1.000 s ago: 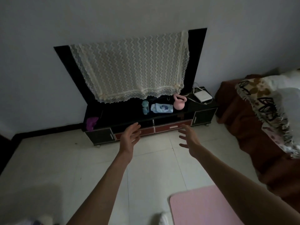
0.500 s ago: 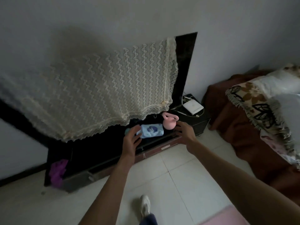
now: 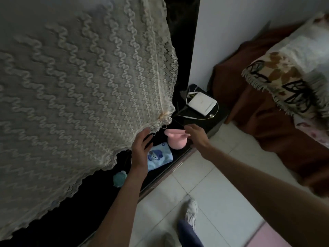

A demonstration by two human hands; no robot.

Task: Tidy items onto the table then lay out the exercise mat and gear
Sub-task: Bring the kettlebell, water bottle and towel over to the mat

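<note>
- The right hand [image 3: 195, 138] reaches to the pink kettlebell [image 3: 175, 140] on the black TV stand [image 3: 204, 124]; its fingertips sit at the right end of the handle, fingers curved but not visibly wrapped round it, so contact cannot be told.
- The left hand [image 3: 141, 150] is spread open, palm down, above the left end of a light blue pack [image 3: 160, 156] printed with a cartoon figure; any lettering on it is too blurred to read.
- The pack lies at 7 o'clock from the kettlebell, just beside it.
- A teal bottle cap [image 3: 120, 178] shows at 8 o'clock from the pack, near the left forearm.
- A lace cloth [image 3: 80, 86] hangs over the dark screen, filling the left side.
- A white router [image 3: 203, 103] rests on the stand at 1 o'clock from the kettlebell; its marking is illegible.
- A corner of the pink exercise mat [image 3: 277, 237] lies on the tiled floor [image 3: 222, 175] at 5 o'clock.
- A white shoe [image 3: 191, 211] stands on the tiles.
</note>
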